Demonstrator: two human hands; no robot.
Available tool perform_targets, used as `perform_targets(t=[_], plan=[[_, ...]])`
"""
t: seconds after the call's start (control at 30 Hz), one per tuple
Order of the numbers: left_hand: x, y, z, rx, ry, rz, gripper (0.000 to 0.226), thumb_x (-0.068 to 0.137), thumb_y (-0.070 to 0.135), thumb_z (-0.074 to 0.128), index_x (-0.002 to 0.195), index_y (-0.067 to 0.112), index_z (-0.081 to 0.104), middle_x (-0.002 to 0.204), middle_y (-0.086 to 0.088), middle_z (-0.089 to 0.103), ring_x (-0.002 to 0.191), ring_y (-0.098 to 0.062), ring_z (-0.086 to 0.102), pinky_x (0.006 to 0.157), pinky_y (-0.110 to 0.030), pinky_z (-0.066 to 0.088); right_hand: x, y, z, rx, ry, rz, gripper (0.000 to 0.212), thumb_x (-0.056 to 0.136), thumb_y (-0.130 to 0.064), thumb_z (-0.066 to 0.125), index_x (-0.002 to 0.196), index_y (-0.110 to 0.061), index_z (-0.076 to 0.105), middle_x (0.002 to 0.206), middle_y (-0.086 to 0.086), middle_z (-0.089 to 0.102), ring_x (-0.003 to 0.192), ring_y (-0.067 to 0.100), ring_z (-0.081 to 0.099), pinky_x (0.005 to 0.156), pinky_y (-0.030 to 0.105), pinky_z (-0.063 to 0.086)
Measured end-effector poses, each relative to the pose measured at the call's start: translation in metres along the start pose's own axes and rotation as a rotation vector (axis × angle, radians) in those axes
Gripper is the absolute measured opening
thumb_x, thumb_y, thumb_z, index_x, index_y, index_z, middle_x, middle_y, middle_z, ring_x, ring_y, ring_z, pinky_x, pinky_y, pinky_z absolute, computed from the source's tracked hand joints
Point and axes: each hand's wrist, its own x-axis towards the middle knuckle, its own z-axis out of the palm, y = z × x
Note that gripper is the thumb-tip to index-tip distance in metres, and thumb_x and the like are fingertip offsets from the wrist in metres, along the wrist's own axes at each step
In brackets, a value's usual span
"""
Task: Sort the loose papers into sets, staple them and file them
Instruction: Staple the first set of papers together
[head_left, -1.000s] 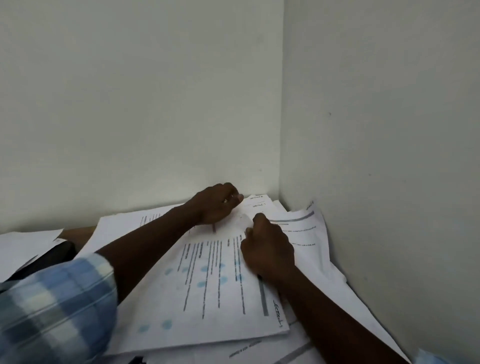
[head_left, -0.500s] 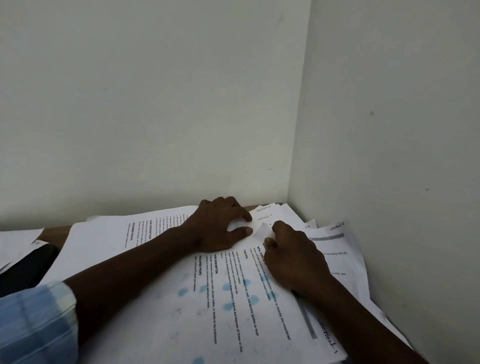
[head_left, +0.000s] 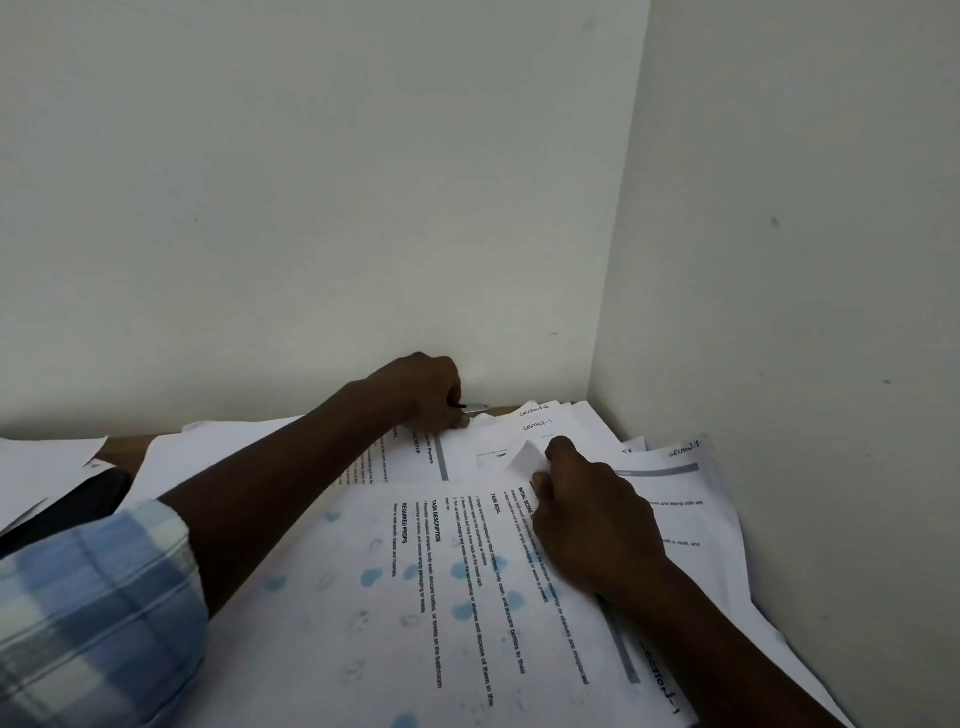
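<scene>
Head: left hand (head_left: 423, 395) now around possible stapler (head_left: 475, 408)

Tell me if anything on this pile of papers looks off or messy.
Yes. The top sheet has blue blotches spread over its print, like stains. Its far corner is folded up where the right hand pinches it. The sheets beneath lie fanned askew, edges unaligned.

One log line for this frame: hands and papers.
phase: sorting | left hand grips slim object, kind unclear | right hand pinches lifted corner of top sheet
</scene>
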Motion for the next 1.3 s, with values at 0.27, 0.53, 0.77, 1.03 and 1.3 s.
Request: perform_targets(t=[0.27, 0.53, 0.77, 1.03, 1.3], plan=[[-0.009, 0.005, 0.002, 0.084, 0.264, 0.008, 0.031, 0.094, 0.051, 0.061, 0.099, 0.024, 0.075, 0.105, -0.001, 0.065, 0.092, -0.027, 0.064, 0.078, -0.036, 0.055, -0.002, -0.001, 0.001, 0.000, 0.005, -0.023, 0.014, 0.106, -0.031, 0.039, 0.097, -0.022, 0.033, 0.072, -0.008, 0.039, 0.077, 0.027, 0.045, 0.070, 0.036, 0.035], [-0.037, 0.001, -0.021, -1.352, 0.587, 0.058, 0.017, 0.100, 0.022, 0.067, 0.111, 0.010, 0.071, 0.101, -0.004, 0.077, 0.088, -0.020, 0.074, 0.083, -0.035, 0.060, 0.000, 0.002, 0.007, 0.011, 0.021, -0.032, 0.015, 0.107, -0.033, 0.037, 0.096, -0.023, 0.032, 0.073, -0.008, 0.041, 0.078, 0.028, 0.046, 0.071, 0.038, 0.036], [-0.068, 0.001, 0.022, -1.827, 0.149, -0.017, 0.024, 0.106, 0.012, 0.052, 0.122, 0.001, 0.065, 0.115, -0.019, 0.073, 0.087, -0.020, 0.076, 0.075, -0.030, 0.064, 0.000, 0.004, 0.011, 0.092, 0.063, -0.016, 0.018, 0.107, -0.035, 0.037, 0.095, -0.023, 0.034, 0.076, -0.006, 0.048, 0.080, 0.031, 0.048, 0.071, 0.038, 0.037], [-0.081, 0.003, 0.024, -1.522, -0.067, 0.102, 0.031, 0.102, 0.013, 0.058, 0.131, 0.004, 0.067, 0.125, -0.017, 0.073, 0.107, -0.025, 0.073, 0.094, -0.035, 0.057, 0.005, 0.007, 0.017, 0.316, 0.121, 0.001, 0.015, 0.107, -0.039, 0.043, 0.101, -0.026, 0.044, 0.095, 0.000, 0.062, 0.093, 0.028, 0.060, 0.085, 0.045, 0.050], [-0.094, 0.013, 0.012, -1.353, 0.000, 0.181, 0.017, 0.100, 0.009, 0.062, 0.111, 0.009, 0.076, 0.105, -0.010, 0.079, 0.096, -0.018, 0.075, 0.075, -0.027, 0.060, 0.004, 0.009, 0.020, 0.349, 0.176, -0.065, 0.019, 0.107, -0.036, 0.045, 0.094, -0.022, 0.041, 0.082, -0.001, 0.056, 0.083, 0.030, 0.058, 0.077, 0.048, 0.050]])
